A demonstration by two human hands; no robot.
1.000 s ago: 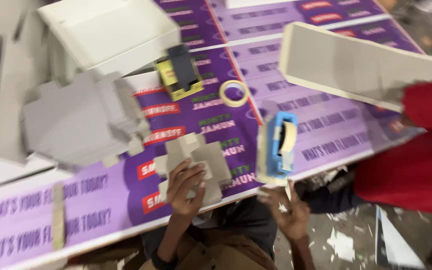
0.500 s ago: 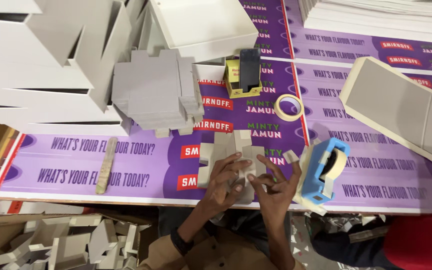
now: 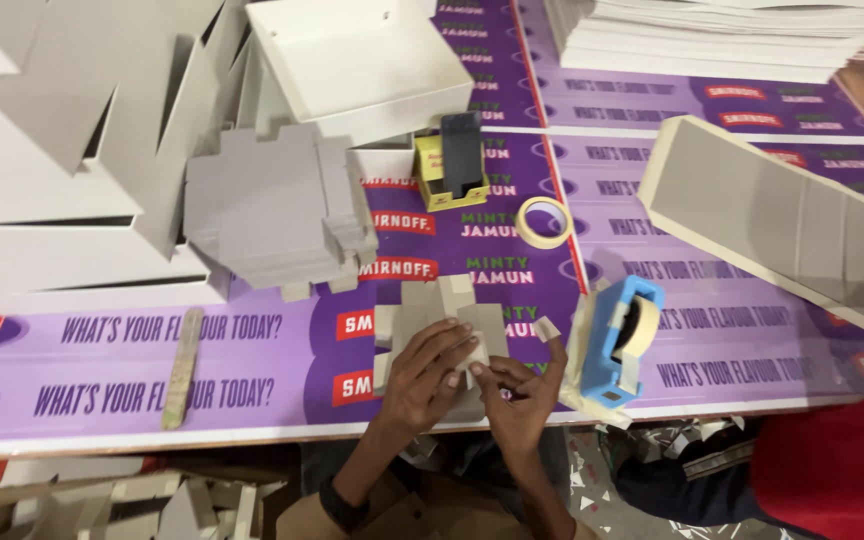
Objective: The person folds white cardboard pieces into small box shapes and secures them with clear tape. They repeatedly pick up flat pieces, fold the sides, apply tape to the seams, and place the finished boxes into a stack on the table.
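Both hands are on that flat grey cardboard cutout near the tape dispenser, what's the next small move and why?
Probably press the tape piece down. The left hand pins the grey cardboard cutout flat, while the right hand pinches a small piece at its edge, seemingly tape; the blue tape dispenser stands just beside it.

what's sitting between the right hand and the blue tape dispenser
Nothing visible. The right hand rests on the flat grey cardboard cutout, and the blue tape dispenser stands just to its right on bare purple tabletop. A small tape strip sticks up near the gap.

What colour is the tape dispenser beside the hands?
The plastic tape dispenser is light blue, clearest in the head view.
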